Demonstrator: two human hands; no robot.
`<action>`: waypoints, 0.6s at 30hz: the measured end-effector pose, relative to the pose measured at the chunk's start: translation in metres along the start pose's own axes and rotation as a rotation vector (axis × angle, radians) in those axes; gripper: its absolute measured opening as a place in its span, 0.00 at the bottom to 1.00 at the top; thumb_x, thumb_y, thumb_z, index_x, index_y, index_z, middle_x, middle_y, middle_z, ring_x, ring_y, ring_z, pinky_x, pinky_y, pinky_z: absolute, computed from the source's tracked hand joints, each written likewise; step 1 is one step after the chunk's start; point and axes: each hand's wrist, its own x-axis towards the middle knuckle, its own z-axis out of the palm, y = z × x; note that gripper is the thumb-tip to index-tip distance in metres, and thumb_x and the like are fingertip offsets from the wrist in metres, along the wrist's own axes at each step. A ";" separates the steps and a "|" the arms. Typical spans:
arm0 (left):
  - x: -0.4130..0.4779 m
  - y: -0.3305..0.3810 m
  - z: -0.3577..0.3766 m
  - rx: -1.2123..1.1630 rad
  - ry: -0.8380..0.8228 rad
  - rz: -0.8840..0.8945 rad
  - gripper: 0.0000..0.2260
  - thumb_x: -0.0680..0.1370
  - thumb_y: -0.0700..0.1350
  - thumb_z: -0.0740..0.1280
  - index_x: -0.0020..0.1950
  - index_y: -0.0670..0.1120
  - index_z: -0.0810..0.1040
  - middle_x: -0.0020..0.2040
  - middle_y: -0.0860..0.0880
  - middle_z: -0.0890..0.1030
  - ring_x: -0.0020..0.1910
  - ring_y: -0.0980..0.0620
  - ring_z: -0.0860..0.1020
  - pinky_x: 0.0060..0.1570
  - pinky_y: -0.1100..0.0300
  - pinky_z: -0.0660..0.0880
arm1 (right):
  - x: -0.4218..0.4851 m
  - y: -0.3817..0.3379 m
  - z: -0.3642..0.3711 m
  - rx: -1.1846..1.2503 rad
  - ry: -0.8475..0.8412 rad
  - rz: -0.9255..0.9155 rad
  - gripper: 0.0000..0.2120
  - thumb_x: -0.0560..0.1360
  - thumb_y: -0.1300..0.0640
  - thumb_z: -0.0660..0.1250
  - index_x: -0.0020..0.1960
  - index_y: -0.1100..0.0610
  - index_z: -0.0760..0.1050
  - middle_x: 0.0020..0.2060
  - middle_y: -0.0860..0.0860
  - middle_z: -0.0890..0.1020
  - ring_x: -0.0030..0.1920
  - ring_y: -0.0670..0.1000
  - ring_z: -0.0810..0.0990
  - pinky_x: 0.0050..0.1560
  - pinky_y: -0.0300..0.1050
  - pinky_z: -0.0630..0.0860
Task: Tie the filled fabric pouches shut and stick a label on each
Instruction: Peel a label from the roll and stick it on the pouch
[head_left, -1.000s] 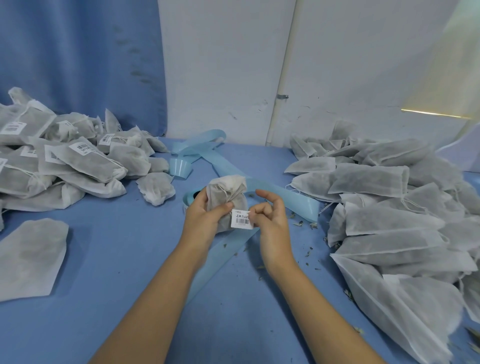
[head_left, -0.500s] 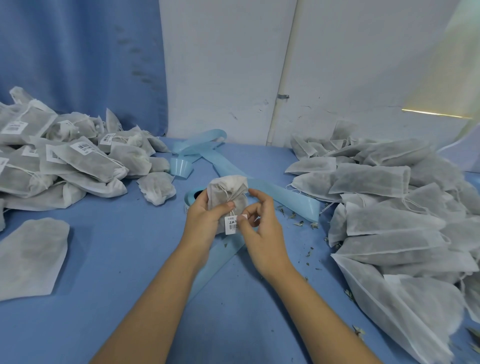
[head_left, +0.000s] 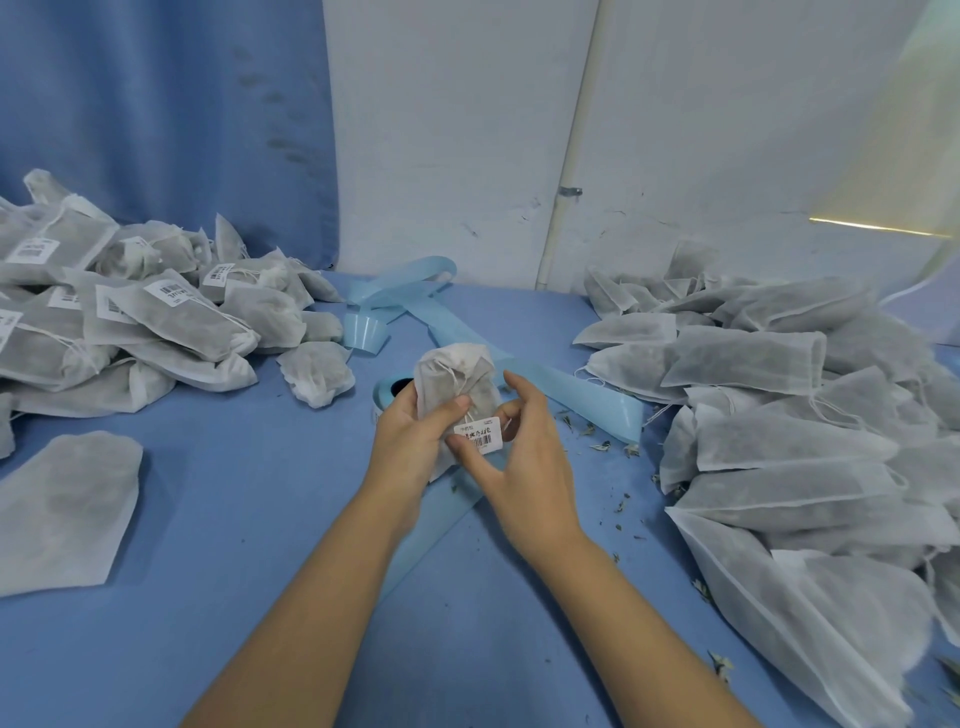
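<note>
My left hand (head_left: 415, 436) grips a small tied white fabric pouch (head_left: 454, 376) upright above the table, thumb across its front. A white barcode label (head_left: 479, 435) lies on the pouch's lower front. My right hand (head_left: 524, 457) is beside it, its thumb pressing under the label and its fingers spread and curved around the pouch's right side. A pile of tied, labelled pouches (head_left: 130, 322) lies at the left. A heap of unlabelled filled pouches (head_left: 789, 426) lies at the right.
A light blue label backing strip (head_left: 566, 400) and its roll (head_left: 387, 392) trail across the blue table (head_left: 260, 597) behind my hands. One flat pouch (head_left: 62, 509) lies at the near left. Bits of dried herb are scattered near the right heap. A wall closes the back.
The label went from my right fingertips, held beside the pouch, onto the pouch's front. My right hand's fingers have spread out around the pouch.
</note>
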 end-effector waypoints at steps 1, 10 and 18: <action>0.000 0.000 0.000 0.001 0.005 0.003 0.09 0.75 0.36 0.68 0.53 0.47 0.80 0.46 0.47 0.86 0.43 0.50 0.84 0.43 0.59 0.80 | 0.000 -0.001 0.001 -0.009 0.010 -0.004 0.36 0.71 0.44 0.73 0.73 0.50 0.60 0.47 0.37 0.71 0.51 0.39 0.70 0.46 0.36 0.67; 0.001 0.001 0.000 -0.032 -0.005 -0.002 0.10 0.74 0.36 0.69 0.52 0.47 0.80 0.45 0.46 0.85 0.44 0.49 0.83 0.47 0.53 0.78 | -0.002 0.001 0.002 0.162 0.052 0.054 0.41 0.66 0.47 0.78 0.71 0.46 0.58 0.61 0.37 0.65 0.61 0.45 0.69 0.61 0.39 0.69; -0.003 0.005 0.000 -0.140 -0.085 -0.050 0.13 0.71 0.38 0.70 0.56 0.45 0.80 0.49 0.45 0.85 0.48 0.47 0.83 0.43 0.57 0.80 | 0.001 -0.001 -0.001 0.659 -0.053 0.278 0.18 0.70 0.55 0.76 0.58 0.53 0.75 0.48 0.47 0.83 0.47 0.42 0.82 0.44 0.33 0.76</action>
